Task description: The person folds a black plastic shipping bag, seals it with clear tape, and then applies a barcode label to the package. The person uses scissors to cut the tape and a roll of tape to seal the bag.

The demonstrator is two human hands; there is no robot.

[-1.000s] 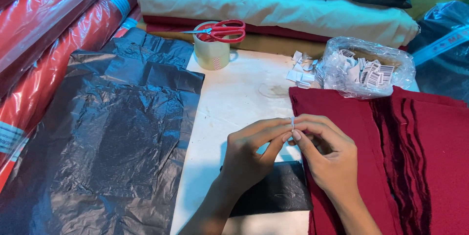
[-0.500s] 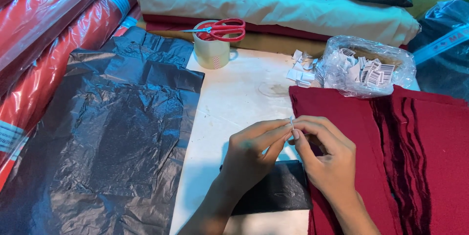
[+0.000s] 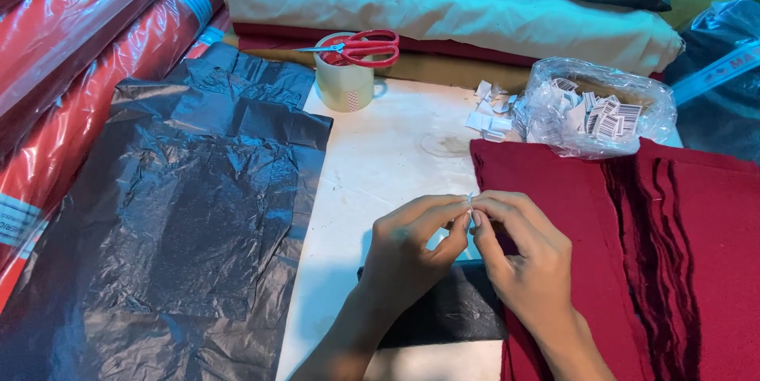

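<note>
Close to me, the left hand (image 3: 408, 250) and the right hand (image 3: 526, 258) meet fingertip to fingertip. Both pinch one small white sticker (image 3: 470, 200), which stands upright between them, equally near to each hand, just above the left edge of the dark red cloth stack (image 3: 602, 254). Further on the white counter (image 3: 388, 151) lies a clear bag of labels (image 3: 602, 108), then a tape roll (image 3: 344, 80) carrying red scissors (image 3: 364, 47).

maroon cloth (image 3: 570, 215): matt, soft | black plastic sheet (image 3: 182, 215): crinkled, glossy | red rolls (image 3: 71, 72): shiny plastic wrap
</note>
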